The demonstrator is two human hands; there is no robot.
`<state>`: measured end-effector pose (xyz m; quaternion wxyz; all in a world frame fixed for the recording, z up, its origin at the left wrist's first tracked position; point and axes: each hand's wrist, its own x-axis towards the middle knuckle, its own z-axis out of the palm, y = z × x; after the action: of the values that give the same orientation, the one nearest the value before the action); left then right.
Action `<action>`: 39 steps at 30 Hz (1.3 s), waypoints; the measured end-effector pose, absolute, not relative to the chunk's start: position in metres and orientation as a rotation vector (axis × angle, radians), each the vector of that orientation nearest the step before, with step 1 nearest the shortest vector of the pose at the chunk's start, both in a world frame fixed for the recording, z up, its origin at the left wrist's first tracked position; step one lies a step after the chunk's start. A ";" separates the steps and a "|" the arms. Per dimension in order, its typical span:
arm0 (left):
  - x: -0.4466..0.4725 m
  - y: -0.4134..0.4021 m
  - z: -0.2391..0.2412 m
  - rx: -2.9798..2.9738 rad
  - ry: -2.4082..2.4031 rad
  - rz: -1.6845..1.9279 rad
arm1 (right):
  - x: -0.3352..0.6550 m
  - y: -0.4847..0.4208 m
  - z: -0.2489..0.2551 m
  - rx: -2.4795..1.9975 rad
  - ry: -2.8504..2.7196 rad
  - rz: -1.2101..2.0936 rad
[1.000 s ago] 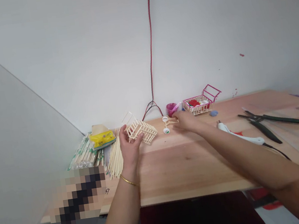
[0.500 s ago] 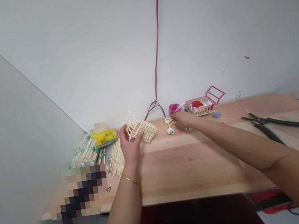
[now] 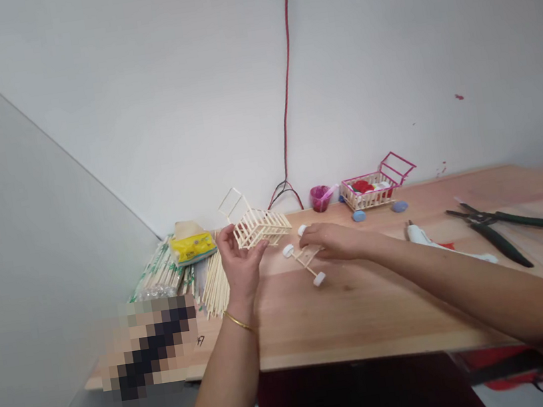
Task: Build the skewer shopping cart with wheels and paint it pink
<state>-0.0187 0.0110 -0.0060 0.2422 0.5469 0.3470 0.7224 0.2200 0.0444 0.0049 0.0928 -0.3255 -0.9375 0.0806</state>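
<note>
My left hand [image 3: 242, 256] is closed on a small cart basket [image 3: 262, 227] built of pale wooden sticks, tilted in the air, its handle frame rising at the upper left. To the right of it, my right hand [image 3: 332, 241] grips a stick wheel frame [image 3: 305, 263] with white round wheels at its corners. Part of that frame is hidden behind the fingers. The basket and the wheel frame are close together but apart. Beyond my right hand stands a similar cart [image 3: 371, 191] with pink edges, blue wheels and red and white pieces inside.
A purple cup [image 3: 321, 198] stands by the wall. To the right lie a white glue gun [image 3: 420, 234], partly behind my arm, and dark-handled pliers [image 3: 502, 242]. Loose sticks [image 3: 214, 289], a yellow packet [image 3: 194, 248] and wrapped sticks [image 3: 159, 270] lie to the left.
My right hand has lifted the wheel frame off the tabletop and brought it nearer, tipping it on the way. The basket in my left hand has turned slightly. The glue gun has come into sight.
</note>
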 end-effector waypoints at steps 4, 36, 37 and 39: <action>-0.014 0.008 -0.010 1.641 0.867 1.975 | 0.236 0.043 0.017 -1.039 -2.578 0.384; 0.016 -0.009 -0.029 1.963 1.227 1.286 | 0.265 0.030 -0.003 -1.206 -2.004 0.748; 0.016 -0.009 -0.029 1.959 1.234 1.278 | 0.265 0.031 -0.005 -1.214 -2.006 0.750; 0.017 -0.009 -0.028 1.945 1.249 1.262 | 0.266 0.032 -0.008 -1.218 -2.003 0.751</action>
<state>0.0165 -0.0086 -0.0279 0.2515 0.7148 0.4591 0.4637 0.2662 0.0323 -0.0083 0.3335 -0.4667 -0.7670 0.2876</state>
